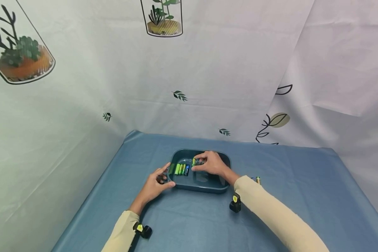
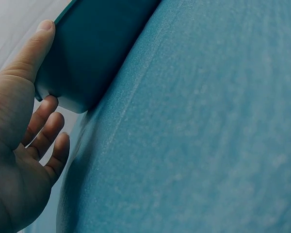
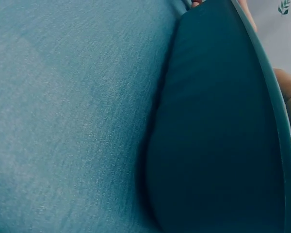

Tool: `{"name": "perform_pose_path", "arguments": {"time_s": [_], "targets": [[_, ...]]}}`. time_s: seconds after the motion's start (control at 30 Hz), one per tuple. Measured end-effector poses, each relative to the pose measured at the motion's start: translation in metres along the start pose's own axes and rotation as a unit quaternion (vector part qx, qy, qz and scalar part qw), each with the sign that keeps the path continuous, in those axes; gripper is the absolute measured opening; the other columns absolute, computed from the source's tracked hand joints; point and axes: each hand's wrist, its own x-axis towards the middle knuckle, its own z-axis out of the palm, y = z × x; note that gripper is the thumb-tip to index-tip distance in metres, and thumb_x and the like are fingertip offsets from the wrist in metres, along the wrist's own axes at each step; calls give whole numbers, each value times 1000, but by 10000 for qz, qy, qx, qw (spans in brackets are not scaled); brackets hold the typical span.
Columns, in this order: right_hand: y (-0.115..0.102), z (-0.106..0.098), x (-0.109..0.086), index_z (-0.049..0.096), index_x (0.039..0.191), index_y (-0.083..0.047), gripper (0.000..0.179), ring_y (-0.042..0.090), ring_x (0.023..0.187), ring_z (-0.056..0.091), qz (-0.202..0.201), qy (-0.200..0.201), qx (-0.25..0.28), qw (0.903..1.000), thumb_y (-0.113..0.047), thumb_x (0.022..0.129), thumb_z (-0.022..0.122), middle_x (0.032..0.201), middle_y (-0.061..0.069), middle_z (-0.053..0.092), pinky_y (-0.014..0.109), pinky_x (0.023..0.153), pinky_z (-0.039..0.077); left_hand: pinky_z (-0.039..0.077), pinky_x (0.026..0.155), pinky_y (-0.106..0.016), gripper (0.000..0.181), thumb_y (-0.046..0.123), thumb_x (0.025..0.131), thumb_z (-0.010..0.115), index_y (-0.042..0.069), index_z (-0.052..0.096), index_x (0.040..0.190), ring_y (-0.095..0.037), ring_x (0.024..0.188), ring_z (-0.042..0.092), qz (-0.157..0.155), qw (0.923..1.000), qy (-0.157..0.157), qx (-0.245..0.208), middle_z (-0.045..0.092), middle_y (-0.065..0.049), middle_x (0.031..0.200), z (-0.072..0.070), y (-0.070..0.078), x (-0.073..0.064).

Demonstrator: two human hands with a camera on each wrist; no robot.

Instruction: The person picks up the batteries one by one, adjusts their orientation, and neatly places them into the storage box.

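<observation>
A dark teal tray (image 1: pixel 195 188) sits on the table. Inside, toward its left end, several small batteries (image 1: pixel 181 169) lie side by side, green ones and a blue one. My left hand (image 1: pixel 154 183) holds the tray's left end, thumb at the near corner and fingers along the side; the left wrist view shows its thumb (image 2: pixel 31 51) at the rim. Over the middle of the tray, my right hand (image 1: pixel 211 163) pinches a green battery (image 1: pixel 193 162) between thumb and fingers. In the right wrist view the tray wall hides most of that hand.
More batteries (image 1: pixel 258 180) lie on the blue tablecloth (image 1: pixel 189 220) right of the tray, partly hidden by the right sleeve (image 1: pixel 271 206). A white printed curtain (image 1: pixel 208 84) hangs behind and at the sides.
</observation>
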Motion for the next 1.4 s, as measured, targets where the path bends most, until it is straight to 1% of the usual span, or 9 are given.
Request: {"name": "perform_pose_path", "arguments": {"time_s": [0.27, 0.53, 0.6, 0.73, 0.8, 0.9, 1.1, 1.2, 1.4], "targets": [[-1, 6, 1, 75, 125, -12, 49, 9, 78, 58, 134, -42, -142, 9998, -37, 84, 86, 93, -4, 65, 31, 69, 49, 48, 82, -34, 79, 11, 86, 84, 10, 45, 155, -31, 97, 55, -45, 10000, -23, 13, 56, -22, 132, -1, 7, -2], [-1, 9, 3, 76, 123, -11, 47, 11, 72, 56, 238, -93, -124, 9996, -34, 84, 87, 93, -3, 67, 30, 66, 47, 48, 82, -35, 78, 11, 87, 83, 8, 46, 155, -33, 98, 55, -67, 9999, -106, -43, 56, -23, 132, -4, 12, -2], [-2, 10, 3, 76, 123, -10, 47, 11, 71, 56, 255, -102, -88, 9996, -33, 84, 87, 94, -2, 67, 30, 66, 47, 48, 82, -36, 78, 10, 87, 83, 8, 45, 155, -35, 98, 55, -82, 9999, -109, -30, 56, -24, 132, -3, 8, 0], [-2, 12, 4, 76, 123, -10, 47, 10, 73, 57, 283, -100, -80, 9995, -33, 83, 87, 96, 0, 70, 30, 67, 48, 48, 82, -37, 80, 10, 87, 83, 10, 45, 156, -34, 98, 55, -56, 10000, -67, 46, 56, -22, 132, 0, -9, 4], [-3, 13, 5, 76, 123, -10, 47, 9, 74, 58, 312, -87, -97, 9994, -34, 83, 87, 97, 0, 70, 30, 68, 49, 48, 81, -36, 80, 12, 86, 84, 13, 45, 156, -32, 98, 55, -41, 10000, -48, 58, 56, -20, 133, 1, -17, 6], [-4, 15, 7, 76, 122, -11, 47, 8, 73, 59, 392, -44, -100, 9992, -34, 83, 88, 95, -1, 71, 29, 68, 49, 48, 81, -34, 81, 17, 86, 85, 18, 46, 156, -27, 96, 55, 19, 10000, -57, -5, 57, -15, 132, 1, -23, 7], [-6, 20, 7, 76, 123, -10, 49, 10, 64, 55, 433, -8, -114, 9990, -34, 82, 88, 83, -5, 67, 28, 63, 45, 48, 79, -30, 80, 25, 86, 86, 21, 47, 156, -22, 94, 55, 165, 9998, -120, -78, 58, -11, 131, -1, -25, 6], [-6, 21, 7, 76, 123, -10, 49, 10, 61, 54, 442, -1, -123, 9989, -35, 82, 88, 80, -6, 65, 27, 61, 44, 48, 79, -30, 81, 27, 86, 85, 22, 46, 156, -21, 95, 56, 150, 9998, -120, -40, 57, -11, 132, -1, -25, 6], [-6, 24, 6, 77, 121, -9, 49, 10, 63, 57, 541, 41, -6, 9985, -34, 80, 89, 82, -5, 67, 27, 61, 47, 48, 81, -33, 81, 18, 87, 85, 17, 44, 157, -26, 98, 56, 29, 10000, -69, 38, 56, -15, 134, 1, -25, 6]]}}
